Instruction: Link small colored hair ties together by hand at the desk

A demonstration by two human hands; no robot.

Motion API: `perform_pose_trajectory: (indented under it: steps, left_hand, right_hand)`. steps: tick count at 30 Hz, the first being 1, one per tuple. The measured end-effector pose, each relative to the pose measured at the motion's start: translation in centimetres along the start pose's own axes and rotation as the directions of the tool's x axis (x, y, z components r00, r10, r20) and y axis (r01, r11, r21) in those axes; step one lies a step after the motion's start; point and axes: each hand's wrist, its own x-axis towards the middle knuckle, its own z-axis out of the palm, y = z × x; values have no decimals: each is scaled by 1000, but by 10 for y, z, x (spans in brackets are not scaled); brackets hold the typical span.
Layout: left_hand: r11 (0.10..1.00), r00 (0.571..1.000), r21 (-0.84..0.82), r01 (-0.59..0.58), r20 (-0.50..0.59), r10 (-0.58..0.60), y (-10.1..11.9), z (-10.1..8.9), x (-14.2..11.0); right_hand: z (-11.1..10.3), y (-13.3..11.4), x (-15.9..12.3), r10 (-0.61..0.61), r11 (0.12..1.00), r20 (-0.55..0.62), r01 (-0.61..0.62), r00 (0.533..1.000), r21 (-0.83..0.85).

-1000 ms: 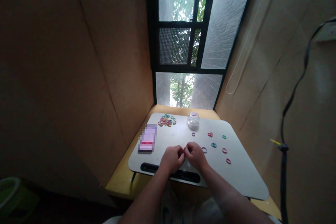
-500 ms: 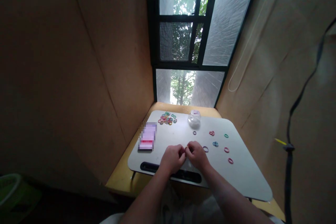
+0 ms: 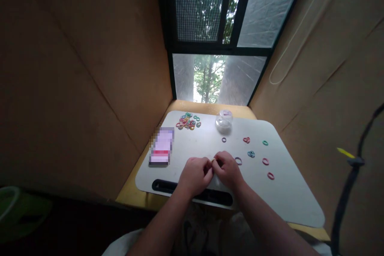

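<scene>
My left hand (image 3: 196,174) and my right hand (image 3: 229,169) meet above the front of the white lap table (image 3: 198,144). Fingers of both are closed in a pinch on a small pale-yellow hair tie (image 3: 213,160), mostly hidden by the fingertips. Close beside the right hand lies a purple hair tie (image 3: 238,161). Further right are a blue bunch (image 3: 251,154), a red bunch (image 3: 246,140), a green hair tie (image 3: 265,143) and two pink ones, the nearer pink tie (image 3: 271,176) being closer to me. A small dark purple tie (image 3: 224,140) sits beyond the hands.
A mixed pile of coloured hair ties (image 3: 187,121) occupies the far left of the table. Near the back stands a clear plastic jar (image 3: 223,123). A blurred-out phone (image 3: 162,146) lies at the left edge. The black slot (image 3: 163,186) runs along the front. A dark strap (image 3: 348,192) hangs at right.
The camera view has tilted down, so the window and the table sit higher in the picture. Both hands stay pinched together, with only small finger movement.
</scene>
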Motion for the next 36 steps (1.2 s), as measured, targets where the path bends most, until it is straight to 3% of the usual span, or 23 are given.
perform_pose_trajectory:
  steps: [9,36]
  left_hand:
    - [998,997,-54,41,71,-38,-4,2,11]
    - [998,998,0,61,-12,-61,3,-1,2]
  right_hand:
    - [-2,2,7,46,998,38,-47,998,36]
    - [1,-1,2,9,999,-11,-9,1000,-32]
